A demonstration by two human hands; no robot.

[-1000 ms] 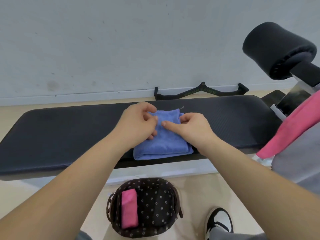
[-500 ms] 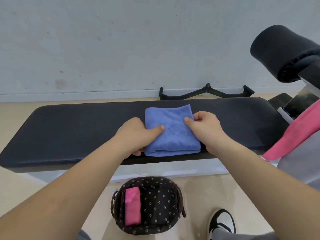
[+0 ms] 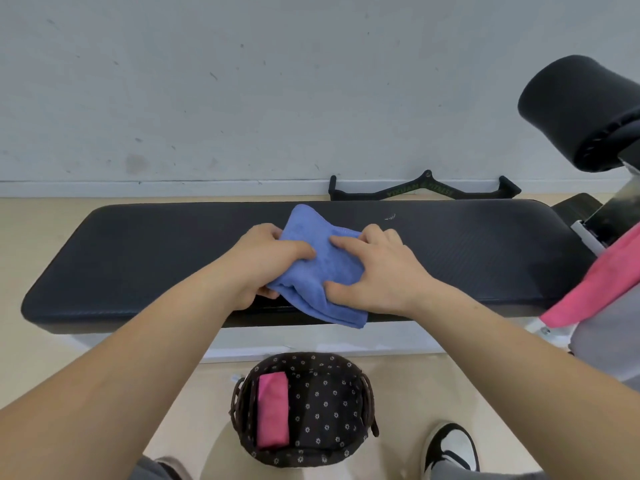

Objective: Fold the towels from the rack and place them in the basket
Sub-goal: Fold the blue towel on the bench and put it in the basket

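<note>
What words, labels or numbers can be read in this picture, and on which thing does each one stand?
"FITNESS": green letters on the right half of the bar by the wall, only just readable.
Left half of the bar: a word too blurred to read.
Nothing else shows text.

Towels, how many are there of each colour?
Blue: 1, the folded blue microfibre towel held by the left hand and the right hand.
Pink: 2, the folded pink towel in the dotted brown basket, and the hanging pink towel at the right.
Grey: 1, a grey cloth below it, perhaps a towel.
Total: 4.
</note>
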